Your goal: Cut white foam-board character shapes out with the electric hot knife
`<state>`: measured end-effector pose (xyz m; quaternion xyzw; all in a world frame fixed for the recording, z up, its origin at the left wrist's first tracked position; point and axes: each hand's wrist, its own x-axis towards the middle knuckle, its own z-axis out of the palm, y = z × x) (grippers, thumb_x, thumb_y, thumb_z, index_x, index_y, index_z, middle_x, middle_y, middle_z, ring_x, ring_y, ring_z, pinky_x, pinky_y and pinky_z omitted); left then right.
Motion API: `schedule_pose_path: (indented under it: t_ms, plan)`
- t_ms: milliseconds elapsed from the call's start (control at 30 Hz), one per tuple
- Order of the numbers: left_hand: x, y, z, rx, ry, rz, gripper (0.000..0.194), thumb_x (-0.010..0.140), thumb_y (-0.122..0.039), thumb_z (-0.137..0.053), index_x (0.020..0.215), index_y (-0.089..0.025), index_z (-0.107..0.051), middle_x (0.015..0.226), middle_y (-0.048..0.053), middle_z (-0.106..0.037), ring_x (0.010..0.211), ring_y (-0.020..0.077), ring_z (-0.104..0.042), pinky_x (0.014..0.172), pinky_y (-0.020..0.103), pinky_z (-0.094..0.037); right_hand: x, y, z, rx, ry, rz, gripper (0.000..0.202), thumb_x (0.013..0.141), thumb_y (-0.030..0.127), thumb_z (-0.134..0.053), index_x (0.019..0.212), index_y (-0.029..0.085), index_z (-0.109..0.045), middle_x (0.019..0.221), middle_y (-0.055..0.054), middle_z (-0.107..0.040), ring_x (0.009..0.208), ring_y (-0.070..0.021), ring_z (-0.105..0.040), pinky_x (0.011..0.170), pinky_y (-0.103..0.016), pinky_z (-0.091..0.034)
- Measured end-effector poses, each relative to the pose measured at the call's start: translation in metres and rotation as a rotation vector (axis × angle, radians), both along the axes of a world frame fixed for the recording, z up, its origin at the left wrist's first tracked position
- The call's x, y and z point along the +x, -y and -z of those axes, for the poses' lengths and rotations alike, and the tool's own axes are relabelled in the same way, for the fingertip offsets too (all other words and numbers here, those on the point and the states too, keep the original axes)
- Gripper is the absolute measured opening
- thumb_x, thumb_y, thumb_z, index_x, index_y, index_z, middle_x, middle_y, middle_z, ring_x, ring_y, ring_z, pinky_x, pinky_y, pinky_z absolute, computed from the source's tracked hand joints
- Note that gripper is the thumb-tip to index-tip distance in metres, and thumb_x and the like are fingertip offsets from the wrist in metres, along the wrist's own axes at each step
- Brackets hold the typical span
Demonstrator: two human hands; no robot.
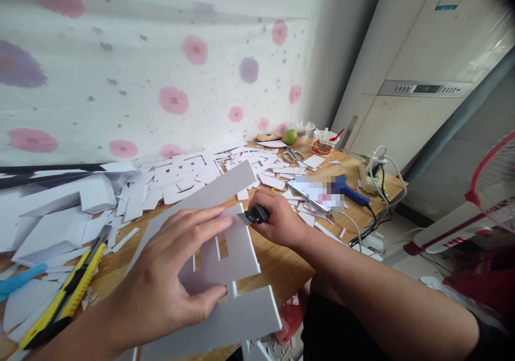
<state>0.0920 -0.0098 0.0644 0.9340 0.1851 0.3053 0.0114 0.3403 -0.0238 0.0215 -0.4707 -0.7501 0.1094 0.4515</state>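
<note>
In the middle of the view my left hand (177, 275) grips a white foam board panel (237, 253) with cut-out openings, fingers over its upper side and thumb near a notch. My right hand (276, 216) is closed around a black utility knife (256, 214). Its blade touches the panel's upper right edge, close to my left fingertips. Behind and under the panel lie larger white sheets (237, 181). A yellow and black utility knife (68, 291) rests on the table at the lower left.
White offcuts (181, 176) cover the back of the wooden table (289, 267). Scissors (293, 156), a green apple (290, 137), a paper tub (323, 144), a phone (309, 192) and a blue glue gun (354, 192) lie right. Cables run from a power strip (370, 178). A fan (454, 232) stands beyond.
</note>
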Motion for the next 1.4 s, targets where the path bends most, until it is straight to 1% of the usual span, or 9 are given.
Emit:
schedule_pose_path:
  t_ms: [167, 333, 433, 600, 767, 1000, 1167, 1233, 1400]
  plan:
    - [-0.002, 0.001, 0.0, 0.044, 0.007, 0.005, 0.067, 0.073, -0.025, -0.062, 0.138, -0.031, -0.05, 0.14, 0.006, -0.061, 0.124, 0.031, -0.06, 0.107, 0.05, -0.051, 0.0, 0.004, 0.0, 0.011, 0.024, -0.043, 0.013, 0.077, 0.023, -0.061, 0.074, 0.024, -0.049, 0.076, -0.001, -0.056, 0.07, -0.017, -0.053, 0.066, -0.03, -0.04]
    - [-0.002, 0.0, -0.004, 0.112, -0.025, 0.025, 0.062, 0.075, -0.026, -0.058, 0.137, -0.025, -0.05, 0.138, 0.007, -0.061, 0.124, 0.0259, -0.059, 0.109, 0.042, -0.05, -0.003, 0.006, 0.0, 0.023, 0.026, -0.079, 0.011, 0.076, 0.024, -0.059, 0.073, 0.025, -0.048, 0.075, -0.001, -0.056, 0.069, -0.0168, -0.053, 0.065, -0.031, -0.04]
    - [-0.002, 0.001, -0.006, 0.124, -0.018, 0.029, 0.06, 0.077, -0.025, -0.056, 0.136, -0.024, -0.048, 0.137, 0.008, -0.06, 0.123, 0.0252, -0.059, 0.109, 0.041, -0.05, -0.005, 0.004, 0.001, 0.03, 0.014, -0.074, 0.012, 0.077, 0.024, -0.058, 0.072, 0.025, -0.047, 0.074, -0.001, -0.055, 0.067, -0.0166, -0.052, 0.063, -0.03, -0.039]
    - [-0.003, 0.001, -0.007, 0.138, -0.028, 0.026, 0.059, 0.077, -0.026, -0.056, 0.136, -0.026, -0.047, 0.137, 0.009, -0.061, 0.124, 0.0274, -0.059, 0.108, 0.043, -0.051, -0.005, 0.001, 0.004, 0.031, 0.004, -0.043, 0.012, 0.074, 0.02, -0.06, 0.073, 0.025, -0.049, 0.074, 0.0, -0.055, 0.069, -0.0166, -0.052, 0.065, -0.029, -0.04]
    - [-0.003, 0.001, -0.008, 0.125, -0.024, 0.039, 0.057, 0.078, -0.025, -0.057, 0.135, -0.025, -0.048, 0.136, 0.008, -0.06, 0.124, 0.0253, -0.058, 0.108, 0.04, -0.05, -0.006, 0.0, 0.006, 0.067, 0.004, 0.007, 0.013, 0.075, 0.019, -0.06, 0.072, 0.024, -0.049, 0.074, -0.001, -0.055, 0.069, -0.0169, -0.052, 0.065, -0.029, -0.04]
    - [-0.003, 0.0, -0.002, 0.102, 0.024, 0.041, 0.06, 0.077, -0.024, -0.056, 0.136, -0.025, -0.05, 0.141, 0.006, -0.056, 0.127, 0.0239, -0.055, 0.114, 0.04, -0.045, -0.011, 0.004, 0.003, 0.107, -0.008, 0.016, 0.015, 0.082, 0.027, -0.057, 0.071, 0.025, -0.048, 0.072, -0.002, -0.054, 0.067, -0.0172, -0.052, 0.063, -0.03, -0.039]
    - [0.0, 0.009, -0.003, 0.106, -0.007, 0.074, 0.063, 0.074, -0.023, -0.056, 0.137, -0.025, -0.049, 0.144, 0.004, -0.055, 0.13, 0.0231, -0.054, 0.115, 0.036, -0.043, -0.009, 0.001, 0.0, 0.014, -0.06, 0.096, 0.017, 0.076, 0.02, -0.062, 0.069, 0.024, -0.048, 0.073, -0.001, -0.057, 0.069, -0.0168, -0.053, 0.066, -0.03, -0.041]
    - [0.0, 0.012, -0.003, 0.098, 0.008, 0.08, 0.064, 0.073, -0.022, -0.056, 0.137, -0.026, -0.05, 0.145, 0.004, -0.054, 0.131, 0.0237, -0.053, 0.116, 0.036, -0.043, -0.008, 0.001, 0.0, 0.02, -0.095, 0.124, 0.018, 0.077, 0.019, -0.061, 0.068, 0.024, -0.047, 0.072, -0.001, -0.057, 0.07, -0.0169, -0.054, 0.066, -0.03, -0.042]
    - [-0.001, 0.008, 0.001, 0.086, 0.032, 0.065, 0.061, 0.075, -0.023, -0.058, 0.136, -0.026, -0.051, 0.143, 0.005, -0.054, 0.13, 0.0244, -0.053, 0.116, 0.038, -0.042, -0.009, 0.004, 0.001, 0.095, -0.082, 0.017, 0.013, 0.077, 0.022, -0.058, 0.07, 0.025, -0.048, 0.069, 0.0, -0.053, 0.065, -0.0157, -0.051, 0.062, -0.029, -0.041]
